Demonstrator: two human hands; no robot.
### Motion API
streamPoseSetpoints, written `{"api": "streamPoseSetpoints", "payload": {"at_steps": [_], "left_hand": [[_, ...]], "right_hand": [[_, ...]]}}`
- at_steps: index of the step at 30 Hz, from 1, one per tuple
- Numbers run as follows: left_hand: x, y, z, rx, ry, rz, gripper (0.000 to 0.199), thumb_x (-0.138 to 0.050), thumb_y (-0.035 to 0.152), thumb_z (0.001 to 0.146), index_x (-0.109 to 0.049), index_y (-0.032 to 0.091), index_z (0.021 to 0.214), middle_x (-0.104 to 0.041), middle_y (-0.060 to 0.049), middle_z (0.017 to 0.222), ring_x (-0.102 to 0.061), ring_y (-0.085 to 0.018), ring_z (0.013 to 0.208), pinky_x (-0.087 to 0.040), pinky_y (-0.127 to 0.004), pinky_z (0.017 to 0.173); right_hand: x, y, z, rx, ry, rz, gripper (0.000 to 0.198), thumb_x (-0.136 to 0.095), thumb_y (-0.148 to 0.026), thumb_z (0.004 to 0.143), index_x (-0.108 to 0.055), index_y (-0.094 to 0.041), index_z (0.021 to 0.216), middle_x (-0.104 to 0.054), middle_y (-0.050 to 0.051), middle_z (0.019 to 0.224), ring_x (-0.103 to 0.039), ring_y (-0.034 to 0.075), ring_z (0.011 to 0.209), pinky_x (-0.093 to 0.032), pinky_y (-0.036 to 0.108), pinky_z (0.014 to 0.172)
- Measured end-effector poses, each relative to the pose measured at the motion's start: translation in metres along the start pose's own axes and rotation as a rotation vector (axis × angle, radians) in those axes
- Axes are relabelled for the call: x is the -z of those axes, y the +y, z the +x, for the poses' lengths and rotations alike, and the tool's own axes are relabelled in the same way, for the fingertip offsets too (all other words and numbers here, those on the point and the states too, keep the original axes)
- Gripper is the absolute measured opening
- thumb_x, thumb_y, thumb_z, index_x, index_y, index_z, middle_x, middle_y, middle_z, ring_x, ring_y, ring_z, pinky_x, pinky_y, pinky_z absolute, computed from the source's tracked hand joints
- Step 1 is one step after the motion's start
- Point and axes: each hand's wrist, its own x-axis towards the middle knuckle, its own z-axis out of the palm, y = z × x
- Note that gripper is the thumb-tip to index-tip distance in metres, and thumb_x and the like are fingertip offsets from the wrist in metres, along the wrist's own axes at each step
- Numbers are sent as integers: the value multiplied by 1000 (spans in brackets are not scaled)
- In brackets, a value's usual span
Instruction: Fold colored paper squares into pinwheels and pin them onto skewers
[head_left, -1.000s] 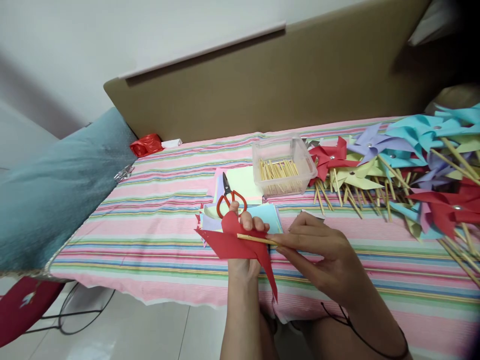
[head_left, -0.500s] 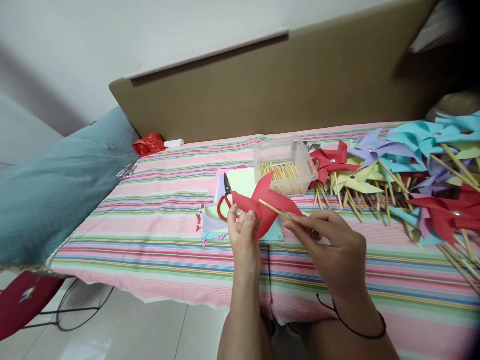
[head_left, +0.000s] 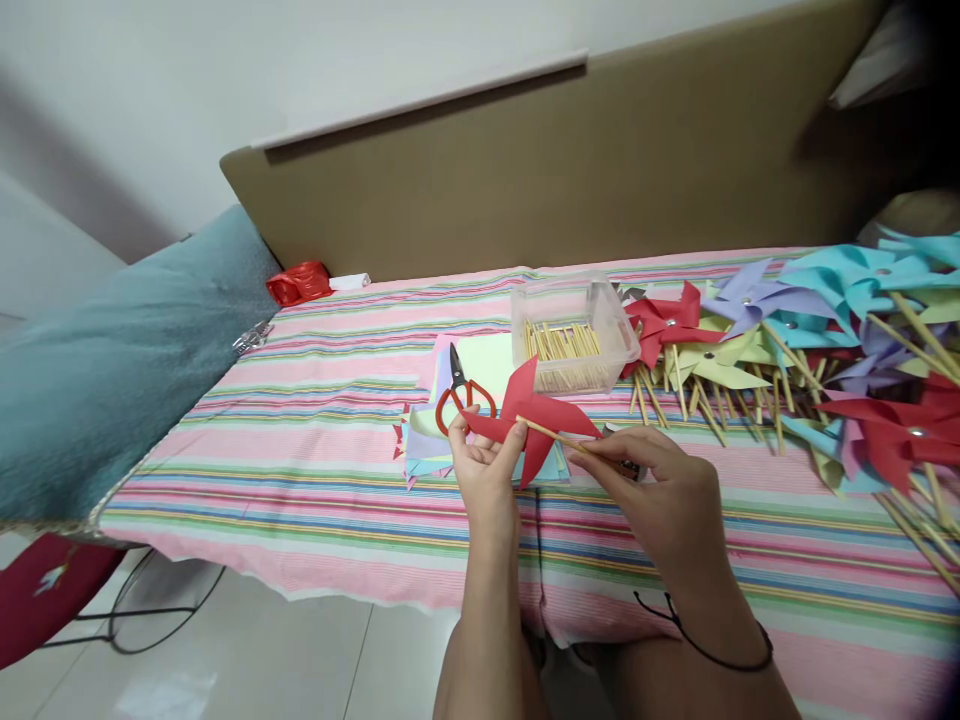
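1. the left hand (head_left: pixel 484 468) held a red paper pinwheel (head_left: pixel 529 408) near its middle, the thumb on top by the stick's end and the other fingers curled behind and beside the paper.
2. the right hand (head_left: pixel 664 490) pinched a thin wooden stick (head_left: pixel 551 434) between thumb and forefinger; the stick's far end lay across the pinwheel's centre. something small and dark showed by that palm, too hidden to make out.
3. the pinwheel was in front of the person, above the striped cloth (head_left: pixel 300 440), just on the near side of a clear plastic box (head_left: pixel 624 350) with loose sticks (head_left: pixel 562 343) in it.
4. red-handled scissors (head_left: pixel 459 386) lay left of the box, on pale paper sheets (head_left: pixel 486 360); the nearer coloured papers (head_left: pixel 429 448) were partly covered by the left hand and pinwheel.
5. to the right, many pinwheels on sticks (head_left: pixel 802 332) lay heaped in red, blue, purple and yellow.
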Motion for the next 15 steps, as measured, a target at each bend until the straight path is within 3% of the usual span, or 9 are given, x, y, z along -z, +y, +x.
{"api": "streamPoseSetpoints", "payload": {"at_steps": [15], "left_hand": [[3,1,0,-57,24,52,60,-84,20,56,-38,22,94,-67,3,67,-66,-12,59,-51,-24,64]], "right_hand": [[2,-3,0,-49,-32,34,5,-75,-25,73,-76,-22,77,-66,4,73,-65,18,65,-55,32,58]]}}
